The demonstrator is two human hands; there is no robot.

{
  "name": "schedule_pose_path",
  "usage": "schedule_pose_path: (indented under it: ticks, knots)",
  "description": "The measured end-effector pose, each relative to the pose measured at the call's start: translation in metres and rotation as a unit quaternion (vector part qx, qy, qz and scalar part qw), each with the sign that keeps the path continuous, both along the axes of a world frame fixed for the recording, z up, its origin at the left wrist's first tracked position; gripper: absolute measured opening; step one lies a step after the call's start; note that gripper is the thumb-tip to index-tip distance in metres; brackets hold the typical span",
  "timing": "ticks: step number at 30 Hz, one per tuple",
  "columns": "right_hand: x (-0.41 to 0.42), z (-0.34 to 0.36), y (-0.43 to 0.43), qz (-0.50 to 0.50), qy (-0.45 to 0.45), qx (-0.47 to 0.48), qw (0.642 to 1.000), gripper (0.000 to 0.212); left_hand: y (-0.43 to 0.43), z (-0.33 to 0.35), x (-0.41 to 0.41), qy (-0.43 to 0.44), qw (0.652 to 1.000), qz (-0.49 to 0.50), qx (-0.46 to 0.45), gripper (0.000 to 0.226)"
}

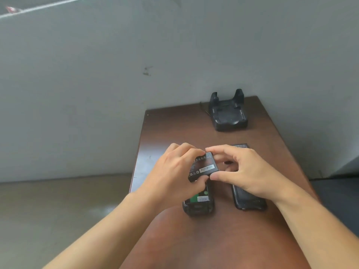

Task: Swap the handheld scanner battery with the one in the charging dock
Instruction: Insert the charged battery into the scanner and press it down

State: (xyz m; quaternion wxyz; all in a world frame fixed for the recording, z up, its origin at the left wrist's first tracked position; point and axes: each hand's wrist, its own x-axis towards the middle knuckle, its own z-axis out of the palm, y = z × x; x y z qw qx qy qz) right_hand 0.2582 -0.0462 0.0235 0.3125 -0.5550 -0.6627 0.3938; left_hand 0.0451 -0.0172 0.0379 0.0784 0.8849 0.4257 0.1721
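Item: battery [203,167], black, labelled face up, tilted, far end raised above the scanner [197,202]. Location: over the scanner's open back, near the middle of the brown table [223,245].

Holders: your left hand [174,171] pinches the battery's left edge and near corner; your right hand [240,171] closes thumb and forefinger on its right edge and far corner. Both grips are tight on the battery, the remaining fingers loosely curled.

Scanner: lies face down, compartment exposed, a green label showing inside.

Also present: a dark flat piece [246,197], likely the back cover, just right of the scanner and partly under your right wrist; another flat black piece [240,146] beyond your right hand; charging dock [228,115] at the table's far end, its bay apparently vacant.

Handling note: keep the battery square to the compartment, engage one end first, then lower the other. Do not force it.
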Motion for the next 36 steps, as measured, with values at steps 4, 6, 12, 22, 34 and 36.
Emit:
schedule_pose_path:
  ticks: [4,6,12,22,34,36]
  knots:
    - [-0.002,0.001,-0.005,0.034,0.089,-0.055,0.994,0.05,-0.014,0.006,-0.005,-0.047,0.997,0.026,-0.06,0.05]
    - [0.0,0.003,-0.006,0.042,0.116,-0.066,0.99,0.049,-0.017,0.013,-0.009,-0.094,0.989,0.045,-0.109,0.048]
    - [0.006,0.011,-0.008,0.085,0.18,-0.112,0.974,0.052,-0.004,0.036,-0.033,-0.188,0.914,0.139,-0.333,0.013]
    - [-0.002,0.018,-0.009,0.142,0.174,-0.147,0.963,0.056,-0.016,0.021,-0.054,-0.327,0.719,0.129,-0.6,0.016]
    - [-0.022,0.009,-0.025,-0.02,0.261,-0.089,0.961,0.066,-0.057,0.003,-0.032,-0.569,0.56,0.235,-0.554,0.036]
    - [-0.026,0.003,-0.035,-0.037,0.246,-0.072,0.966,0.074,-0.065,0.003,-0.026,-0.6,0.551,0.248,-0.525,0.035]
